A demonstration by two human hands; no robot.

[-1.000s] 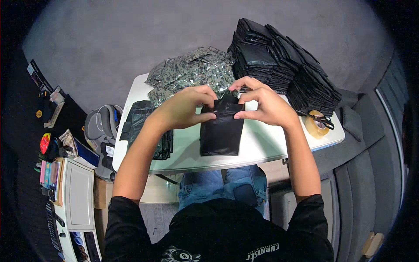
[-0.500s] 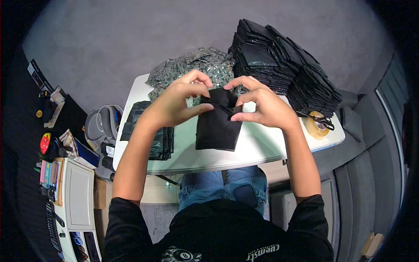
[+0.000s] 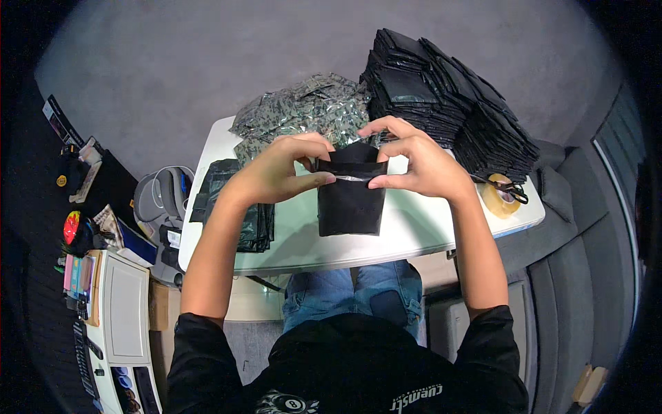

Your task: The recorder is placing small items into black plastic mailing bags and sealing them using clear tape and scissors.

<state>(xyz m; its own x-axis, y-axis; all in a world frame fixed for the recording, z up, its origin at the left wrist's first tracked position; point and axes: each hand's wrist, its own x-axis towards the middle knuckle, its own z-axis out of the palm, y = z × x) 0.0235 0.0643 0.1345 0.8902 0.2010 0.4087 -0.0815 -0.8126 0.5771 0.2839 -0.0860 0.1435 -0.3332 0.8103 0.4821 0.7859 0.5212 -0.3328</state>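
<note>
A black plastic mailing bag (image 3: pixel 350 210) is held over the white table, its mouth spread between my two hands. My left hand (image 3: pixel 293 165) pinches the left side of the opening between thumb and fingers. The right side is gripped the same way by my right hand (image 3: pixel 414 162), with the index finger stretched out above the flap. A pale, shiny strip shows across the opening, and the flap stands up behind it. Left of my left forearm lies a small pile of black plastic bags (image 3: pixel 255 228). Beyond my hands is a heap of camouflage-patterned clear-wrapped packets (image 3: pixel 303 103).
Tall stacks of black packages (image 3: pixel 441 96) fill the table's back right. A roll of tape (image 3: pixel 498 199) and black-handled scissors (image 3: pixel 514 190) lie by the right edge of the white table (image 3: pixel 296 255). A grey sofa (image 3: pixel 572 276) stands right, a white cabinet (image 3: pixel 123 307) left.
Both hands have shifted their grip along the bag's mouth and pulled it wider. The opening now runs straight across, and the bag hangs straighter.
</note>
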